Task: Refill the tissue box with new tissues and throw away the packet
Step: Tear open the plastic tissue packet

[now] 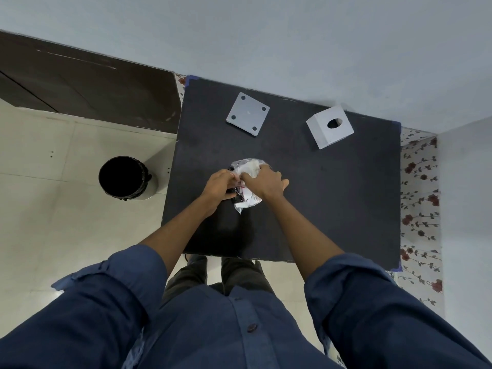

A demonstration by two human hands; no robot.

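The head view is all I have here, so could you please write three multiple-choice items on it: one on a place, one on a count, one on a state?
1. Where does the bin stand?
A. On the floor, left of the table
B. On the table, beside the tissue box
C. Right of the table, against the wall

2. How many dark round pads show on the grey base plate?
A. Two
B. Four
C. Six

3. What are the hands doing?
A. Both rest flat on the table
B. One lifts the tissue box
C. Both grip the tissue packet

Answers:
1. A, the black-lined bin sits on the pale tiles off the table's left edge.
2. B, one pad shows at each corner.
3. C, the left hand and right hand close on the crinkled clear plastic at the table's middle.
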